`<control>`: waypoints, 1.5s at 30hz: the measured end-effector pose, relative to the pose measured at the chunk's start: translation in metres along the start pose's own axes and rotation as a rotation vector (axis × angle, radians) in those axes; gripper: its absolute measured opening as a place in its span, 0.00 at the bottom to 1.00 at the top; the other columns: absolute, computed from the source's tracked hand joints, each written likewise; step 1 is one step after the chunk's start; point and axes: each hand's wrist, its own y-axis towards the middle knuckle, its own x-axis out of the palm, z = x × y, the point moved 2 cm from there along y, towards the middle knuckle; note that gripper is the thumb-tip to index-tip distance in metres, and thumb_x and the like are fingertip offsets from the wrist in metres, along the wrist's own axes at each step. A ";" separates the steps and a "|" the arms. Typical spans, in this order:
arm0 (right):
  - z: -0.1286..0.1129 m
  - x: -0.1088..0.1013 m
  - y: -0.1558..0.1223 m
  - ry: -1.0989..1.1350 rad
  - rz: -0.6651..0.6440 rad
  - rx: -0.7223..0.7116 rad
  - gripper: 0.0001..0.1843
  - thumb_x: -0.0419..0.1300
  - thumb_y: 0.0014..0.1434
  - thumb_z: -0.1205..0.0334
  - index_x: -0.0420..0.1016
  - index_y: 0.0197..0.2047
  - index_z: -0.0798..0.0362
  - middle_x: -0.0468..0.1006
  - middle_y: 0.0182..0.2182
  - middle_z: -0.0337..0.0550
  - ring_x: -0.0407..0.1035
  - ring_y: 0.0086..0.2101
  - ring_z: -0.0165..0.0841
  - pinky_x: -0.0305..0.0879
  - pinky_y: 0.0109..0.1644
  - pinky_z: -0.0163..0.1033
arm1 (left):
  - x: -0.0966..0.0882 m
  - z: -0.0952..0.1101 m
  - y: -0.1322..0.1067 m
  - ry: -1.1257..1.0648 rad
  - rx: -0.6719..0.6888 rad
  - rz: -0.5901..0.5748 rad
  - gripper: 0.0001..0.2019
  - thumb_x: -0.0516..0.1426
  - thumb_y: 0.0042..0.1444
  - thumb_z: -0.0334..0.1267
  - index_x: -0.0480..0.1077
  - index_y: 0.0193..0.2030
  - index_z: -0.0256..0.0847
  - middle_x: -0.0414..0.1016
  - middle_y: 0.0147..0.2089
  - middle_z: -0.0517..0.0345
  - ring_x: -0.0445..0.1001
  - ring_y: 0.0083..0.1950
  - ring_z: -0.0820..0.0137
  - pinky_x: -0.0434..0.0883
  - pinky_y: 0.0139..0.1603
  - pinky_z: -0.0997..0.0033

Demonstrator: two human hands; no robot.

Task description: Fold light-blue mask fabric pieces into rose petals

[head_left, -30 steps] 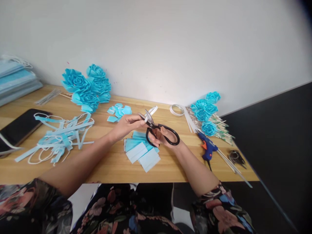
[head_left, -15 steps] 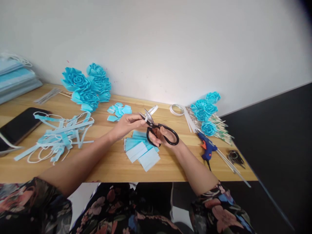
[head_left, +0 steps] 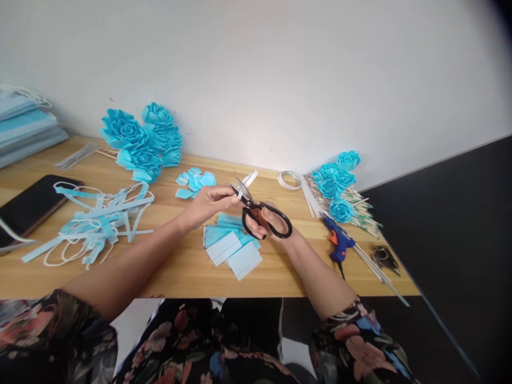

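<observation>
My right hand [head_left: 267,223] grips black-handled scissors [head_left: 262,213], fingers through the loops, blades slightly apart and pointing up-left. My left hand [head_left: 208,204] is pinched on a narrow white strip [head_left: 248,179] that runs between the blades and sticks out beyond them. Both hands hover just above a pile of cut light-blue rectangles [head_left: 232,245] lying on the wooden table [head_left: 180,266].
Large blue paper roses [head_left: 140,141] at the back left, small blue squares [head_left: 195,181], a tangle of blue strips and ear loops [head_left: 92,221], a dark phone [head_left: 30,205], stacked blue masks [head_left: 24,128]. Right: tape roll [head_left: 290,180], small roses on sticks [head_left: 338,186], blue glue gun [head_left: 339,240], another pair of scissors [head_left: 384,257].
Almost nothing differs: both hands and the scissors have drifted very slightly up and right, still holding the white strip between the blades.
</observation>
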 end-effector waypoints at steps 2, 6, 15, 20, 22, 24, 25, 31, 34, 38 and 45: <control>0.000 0.000 0.000 -0.007 0.005 -0.010 0.36 0.57 0.60 0.35 0.74 0.55 0.60 0.65 0.22 0.32 0.52 0.16 0.20 0.54 0.18 0.30 | 0.001 0.001 0.000 -0.014 -0.007 -0.009 0.14 0.62 0.59 0.48 0.81 0.35 0.39 0.80 0.40 0.50 0.76 0.44 0.63 0.71 0.49 0.66; 0.000 -0.001 0.000 -0.027 0.002 -0.027 0.35 0.56 0.62 0.36 0.74 0.55 0.59 0.64 0.21 0.32 0.53 0.16 0.20 0.53 0.18 0.31 | 0.002 0.001 0.000 -0.024 -0.016 -0.009 0.13 0.62 0.58 0.48 0.81 0.35 0.39 0.80 0.40 0.50 0.77 0.45 0.64 0.72 0.49 0.66; 0.001 0.000 -0.001 -0.013 0.014 -0.033 0.32 0.58 0.62 0.39 0.74 0.56 0.58 0.65 0.21 0.31 0.51 0.15 0.19 0.55 0.18 0.29 | -0.003 -0.006 -0.002 -0.086 -0.023 -0.045 0.13 0.60 0.61 0.46 0.81 0.40 0.38 0.81 0.46 0.49 0.76 0.52 0.59 0.68 0.58 0.62; 0.001 -0.001 -0.001 -0.035 0.037 -0.027 0.34 0.58 0.62 0.38 0.74 0.58 0.58 0.65 0.20 0.30 0.52 0.14 0.19 0.55 0.17 0.28 | -0.004 -0.004 -0.002 -0.059 -0.020 -0.035 0.13 0.60 0.61 0.46 0.80 0.40 0.38 0.81 0.44 0.51 0.75 0.50 0.61 0.67 0.56 0.64; 0.001 -0.003 0.000 -0.066 0.052 -0.014 0.35 0.57 0.61 0.38 0.73 0.59 0.59 0.65 0.19 0.30 0.53 0.14 0.19 0.55 0.17 0.28 | -0.003 -0.003 -0.001 -0.010 -0.050 -0.003 0.14 0.60 0.60 0.46 0.80 0.37 0.37 0.81 0.41 0.52 0.75 0.46 0.63 0.68 0.53 0.66; 0.000 -0.003 0.000 -0.095 0.058 -0.004 0.36 0.57 0.61 0.37 0.73 0.59 0.59 0.65 0.18 0.29 0.54 0.13 0.19 0.54 0.16 0.28 | -0.003 -0.002 0.000 0.041 -0.074 0.035 0.14 0.60 0.59 0.47 0.79 0.34 0.36 0.80 0.38 0.53 0.75 0.42 0.66 0.69 0.49 0.67; 0.000 -0.003 0.000 -0.107 0.054 0.000 0.36 0.57 0.62 0.37 0.73 0.59 0.59 0.64 0.18 0.29 0.55 0.13 0.20 0.55 0.16 0.28 | -0.003 -0.002 0.000 0.054 -0.080 0.052 0.15 0.60 0.59 0.47 0.78 0.33 0.36 0.79 0.37 0.53 0.74 0.41 0.67 0.68 0.48 0.68; -0.004 0.009 -0.003 -0.067 -0.124 0.046 0.35 0.61 0.59 0.39 0.74 0.57 0.61 0.64 0.18 0.29 0.54 0.15 0.19 0.72 0.27 0.34 | -0.006 -0.008 0.002 -0.024 -0.131 0.159 0.14 0.60 0.57 0.47 0.78 0.34 0.37 0.74 0.27 0.59 0.69 0.30 0.71 0.67 0.39 0.70; -0.006 0.007 -0.004 -0.025 -0.171 0.020 0.41 0.62 0.54 0.33 0.73 0.58 0.59 0.65 0.21 0.30 0.55 0.19 0.20 0.76 0.37 0.39 | -0.008 -0.010 0.001 -0.033 -0.115 0.174 0.14 0.60 0.57 0.46 0.76 0.29 0.37 0.73 0.27 0.58 0.69 0.30 0.71 0.65 0.38 0.70; -0.007 -0.008 -0.006 -0.032 -0.153 -0.049 0.44 0.58 0.53 0.28 0.72 0.59 0.57 0.67 0.25 0.34 0.59 0.23 0.23 0.76 0.44 0.44 | -0.009 -0.009 0.001 -0.076 -0.071 0.187 0.18 0.60 0.59 0.47 0.70 0.22 0.38 0.71 0.27 0.58 0.68 0.32 0.71 0.64 0.39 0.70; -0.004 -0.019 -0.007 -0.033 -0.125 -0.058 0.44 0.54 0.55 0.27 0.71 0.60 0.55 0.70 0.26 0.38 0.65 0.26 0.28 0.77 0.45 0.47 | -0.007 -0.005 0.003 -0.171 -0.081 0.253 0.20 0.62 0.57 0.52 0.73 0.23 0.37 0.69 0.24 0.58 0.64 0.27 0.73 0.62 0.34 0.69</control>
